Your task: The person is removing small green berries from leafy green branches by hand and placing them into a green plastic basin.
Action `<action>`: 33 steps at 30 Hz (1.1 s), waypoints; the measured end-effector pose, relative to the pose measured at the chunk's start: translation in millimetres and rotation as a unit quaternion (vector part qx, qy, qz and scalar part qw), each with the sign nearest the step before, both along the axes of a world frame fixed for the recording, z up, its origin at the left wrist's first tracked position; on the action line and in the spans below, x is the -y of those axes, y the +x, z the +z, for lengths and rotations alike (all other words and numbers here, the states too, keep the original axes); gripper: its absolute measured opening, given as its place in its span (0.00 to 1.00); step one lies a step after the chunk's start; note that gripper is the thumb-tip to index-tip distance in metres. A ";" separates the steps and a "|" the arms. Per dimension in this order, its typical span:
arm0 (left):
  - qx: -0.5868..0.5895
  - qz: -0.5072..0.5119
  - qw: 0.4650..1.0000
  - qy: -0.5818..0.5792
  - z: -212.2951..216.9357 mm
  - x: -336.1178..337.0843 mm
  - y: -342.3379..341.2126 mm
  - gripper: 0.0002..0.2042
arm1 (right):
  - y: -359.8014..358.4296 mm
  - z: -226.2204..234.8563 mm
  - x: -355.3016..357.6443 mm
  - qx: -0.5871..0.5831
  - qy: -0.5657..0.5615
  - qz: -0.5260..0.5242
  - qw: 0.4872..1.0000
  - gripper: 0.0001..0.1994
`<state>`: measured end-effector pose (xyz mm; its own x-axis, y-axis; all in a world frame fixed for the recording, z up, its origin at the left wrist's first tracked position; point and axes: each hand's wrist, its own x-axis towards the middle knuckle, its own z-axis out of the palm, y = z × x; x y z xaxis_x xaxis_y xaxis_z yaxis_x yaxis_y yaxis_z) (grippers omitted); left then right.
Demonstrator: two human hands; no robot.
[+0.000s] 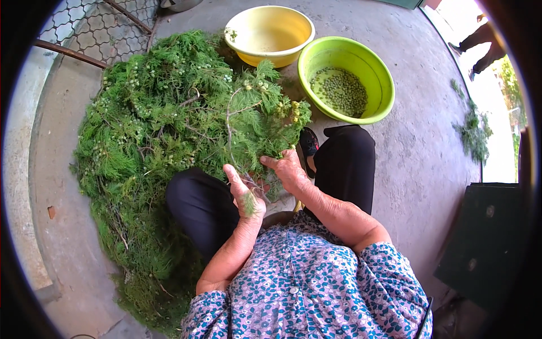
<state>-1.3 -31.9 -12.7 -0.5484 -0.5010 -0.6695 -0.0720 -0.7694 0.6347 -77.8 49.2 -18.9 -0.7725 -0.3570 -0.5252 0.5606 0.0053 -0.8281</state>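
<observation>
My left hand [248, 198] grips the lower stem of a leafy evergreen branch [230, 121] above my lap. The branch points away from me, its bare brown stem forking among feathery green sprays. Small yellowish-green cones [294, 111] cluster near its right tip. My right hand [288, 169] is at the right edge of the same branch, thumb and fingers closed on a bit of its foliage; whether a cone is between them is hidden. A large heap of cut evergreen branches [141, 135], dotted with pale cones, lies to the left and front of my knees.
Beyond the branch stands a yellow basin [270, 28] with a sprig at its left rim. Beside it, a lime-green tub [384, 85] holds many small green cones [341, 90]. A metal grille [96, 28] lies far left. Loose sprigs [474, 133] and a person's legs [483, 45] show at right.
</observation>
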 end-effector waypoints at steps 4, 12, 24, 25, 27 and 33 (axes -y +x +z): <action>0.050 -0.001 0.981 -0.190 -46.6 19.8 1.7 0.19 | 0.5 41.2 0.2 0.000 0.172 0.034 0.985 0.11; -0.002 -0.009 0.991 -0.135 -53.9 19.3 8.5 0.27 | -0.3 -29.0 2.4 0.133 0.025 -0.062 0.989 0.15; -0.084 -0.310 0.915 -0.245 -30.5 58.6 -29.4 0.15 | 0.4 -25.1 -9.7 0.153 -0.102 0.072 0.980 0.21; -0.092 -0.298 0.917 -0.248 -28.3 56.4 -29.7 0.14 | 2.0 -23.6 -10.8 0.146 -0.098 0.082 0.981 0.19; -0.100 -0.286 0.919 -0.252 -26.2 54.0 -29.2 0.13 | 0.3 -26.0 -10.2 0.134 -0.090 0.105 0.981 0.17; -0.072 -0.204 0.965 -0.146 -27.0 48.1 -22.1 0.08 | 4.4 -22.2 -14.3 0.166 -0.086 0.108 0.976 0.22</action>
<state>-23.4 -79.9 -39.7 -0.8168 -0.3796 -0.4344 -0.2254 -0.4831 0.8460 -73.4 63.5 -41.1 -0.4666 -0.5984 -0.6513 0.7991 0.0303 -0.6004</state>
